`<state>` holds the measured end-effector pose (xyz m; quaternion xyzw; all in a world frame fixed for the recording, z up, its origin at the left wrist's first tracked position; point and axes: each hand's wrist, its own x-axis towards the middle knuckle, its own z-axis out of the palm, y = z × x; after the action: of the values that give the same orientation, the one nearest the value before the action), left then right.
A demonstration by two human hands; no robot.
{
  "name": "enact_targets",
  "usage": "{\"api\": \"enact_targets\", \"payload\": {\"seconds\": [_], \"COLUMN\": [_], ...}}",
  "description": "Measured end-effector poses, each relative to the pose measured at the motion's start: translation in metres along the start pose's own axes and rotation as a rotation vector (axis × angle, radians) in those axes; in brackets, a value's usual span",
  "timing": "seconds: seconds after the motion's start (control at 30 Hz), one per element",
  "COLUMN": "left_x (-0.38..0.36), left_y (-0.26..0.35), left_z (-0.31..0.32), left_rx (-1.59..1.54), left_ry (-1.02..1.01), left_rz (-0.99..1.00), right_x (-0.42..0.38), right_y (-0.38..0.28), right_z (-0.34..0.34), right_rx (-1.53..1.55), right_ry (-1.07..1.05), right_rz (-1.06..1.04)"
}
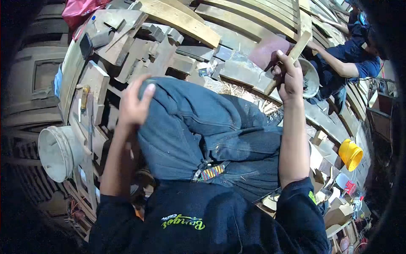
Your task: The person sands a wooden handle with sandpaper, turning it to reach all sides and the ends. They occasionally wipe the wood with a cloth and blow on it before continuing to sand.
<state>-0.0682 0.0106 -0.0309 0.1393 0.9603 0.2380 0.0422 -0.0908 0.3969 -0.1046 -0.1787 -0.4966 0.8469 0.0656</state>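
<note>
My right hand (289, 78) is closed around a narrow wooden piece (299, 47), which sticks out above and below the fingers. Behind it lies a reddish-brown sheet (267, 51), and a round bucket (310, 78) stands just to the right. My left hand (135, 101) is beside my bent knee in dark trousers (177, 101), its thumb and fingers apart, with nothing in it. Wood shavings (253, 98) are scattered on the boards beyond my legs.
At the left are a white bucket (59, 153), a chisel-like tool with a yellow handle (85, 96) and wood blocks. A yellow bucket (350, 155) stands right. Long planks (182, 20) lie ahead. Another person (344, 63) works at the upper right.
</note>
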Motion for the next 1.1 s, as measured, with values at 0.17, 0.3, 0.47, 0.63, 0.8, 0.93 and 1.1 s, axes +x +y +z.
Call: {"api": "enact_targets", "payload": {"seconds": [0.17,0.3,0.47,0.63,0.8,0.93,1.1], "left_x": [-0.042,-0.034,-0.037,-0.034,-0.055,-0.083,-0.042], "left_y": [0.051,0.004,-0.121,-0.069,0.058,0.033,-0.091], "left_z": [0.008,-0.017,0.014,0.015,0.006,0.024,-0.038], "left_rx": [0.464,0.462,-0.713,-0.731,0.489,0.182,-0.274], "left_ry": [-0.191,-0.295,-0.129,0.301,-0.048,-0.657,0.000], "left_rz": [0.543,0.708,-0.374,-0.399,0.383,0.672,0.082], "right_x": [0.003,-0.001,-0.003,-0.005,-0.005,0.001,-0.001], "right_y": [0.006,0.005,0.001,0.000,0.002,0.007,0.004], "right_z": [0.002,0.002,0.000,0.005,0.012,0.004,0.002], "right_rx": [0.034,0.028,-0.001,0.000,-0.026,-0.003,0.006], "right_ry": [0.004,0.001,-0.006,0.012,-0.004,-0.010,-0.011], "right_rz": [0.012,-0.017,0.005,0.015,0.017,-0.006,0.003]}}
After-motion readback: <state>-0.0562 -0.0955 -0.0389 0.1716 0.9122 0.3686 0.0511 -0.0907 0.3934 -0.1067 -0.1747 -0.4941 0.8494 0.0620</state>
